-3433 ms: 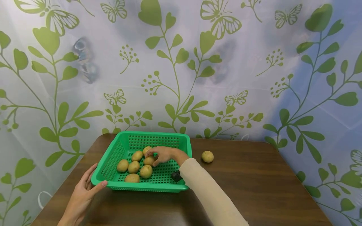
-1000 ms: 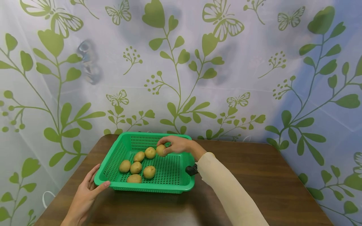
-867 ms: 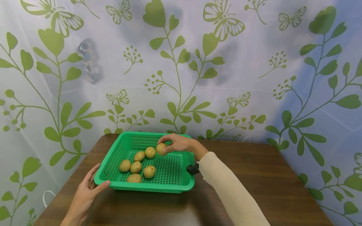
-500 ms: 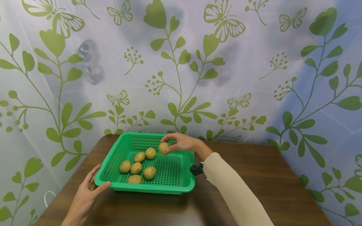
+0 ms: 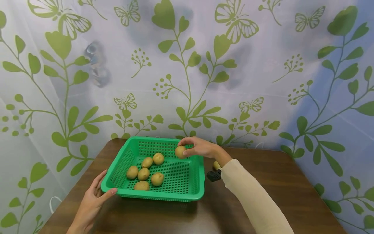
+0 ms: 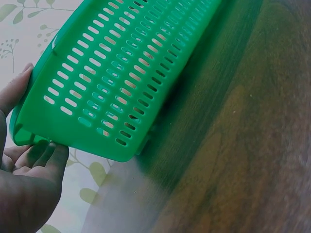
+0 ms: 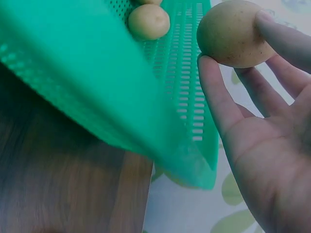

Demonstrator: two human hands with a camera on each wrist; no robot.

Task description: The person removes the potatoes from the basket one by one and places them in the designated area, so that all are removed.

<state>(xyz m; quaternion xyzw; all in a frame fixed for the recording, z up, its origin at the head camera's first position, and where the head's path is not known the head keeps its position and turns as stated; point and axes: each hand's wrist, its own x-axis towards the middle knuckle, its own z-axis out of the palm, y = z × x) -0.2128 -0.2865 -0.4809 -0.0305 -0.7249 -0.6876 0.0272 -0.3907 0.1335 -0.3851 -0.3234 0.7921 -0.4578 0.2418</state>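
Potato [image 5: 180, 151] pinched over a green basket [image 5: 157, 194]

Pale, faintly creased cloth [image 5: 117, 58], printed with green leaves and butterflies, rose behind a dark wood-grained table [image 5: 263, 182]. On the tabletop stood the basket, rectangular and smooth-rimmed, its plastic walls and floor pierced by rows of slots. Cream sleeve [image 5: 254, 191] covered the right arm. The left hand [image 5: 92, 200] gripped the basket's near left corner, thumb over the rim and fingers curled beneath. The right hand [image 5: 203, 147] pinched the potato above the basket's far right part, thumb and fingertips clamped on its sides and palm clear of it. Round, tan and dark-speckled, that one was off the floor, where six other potatoes [image 5: 143, 174] lay loosely grouped toward the left.

The picture edges cut off the cloth, the table's near side and both forearms. Motion blur smeared the basket's rim in the right-wrist view. A black device [image 5: 214, 175] at the right wrist was partly covered by the sleeve, and behind that wrist, outside the basket, a further potato [image 5: 216, 165] was largely hidden.
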